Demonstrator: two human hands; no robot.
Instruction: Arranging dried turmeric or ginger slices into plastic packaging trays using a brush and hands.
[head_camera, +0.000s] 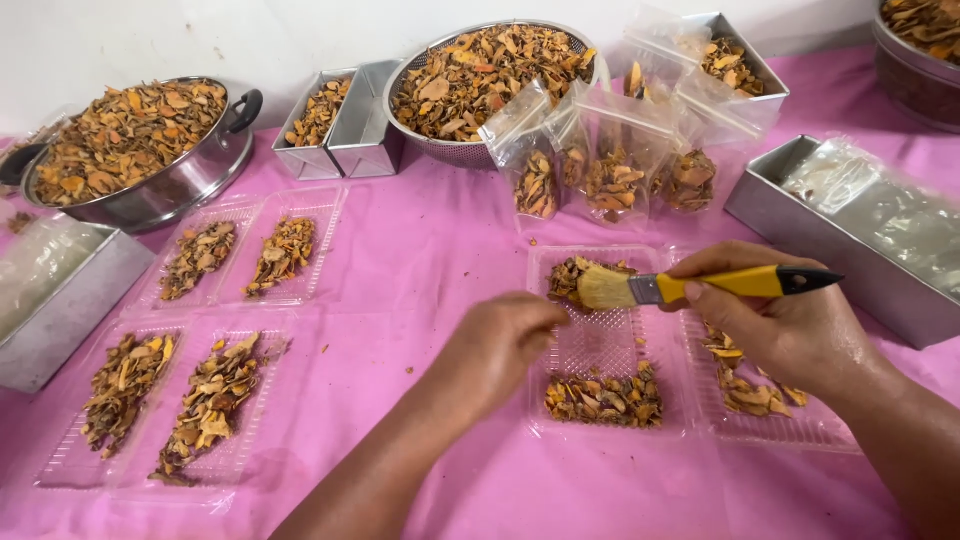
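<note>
A person's right hand (790, 330) clasps a yellow-handled brush (690, 286), its long axis lying across the frame, bristles pointing left over the clear tray (600, 345) at centre. The left hand (500, 345), fingers pressed together, pinches at the tray's left rim, just below the bristles.

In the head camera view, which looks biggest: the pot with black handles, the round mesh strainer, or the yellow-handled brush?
1. and 2. Pot and mesh strainer: much alike, and the strainer sits farther back, so no ranking.
3. Brush, in the right hand: smallest.
</note>
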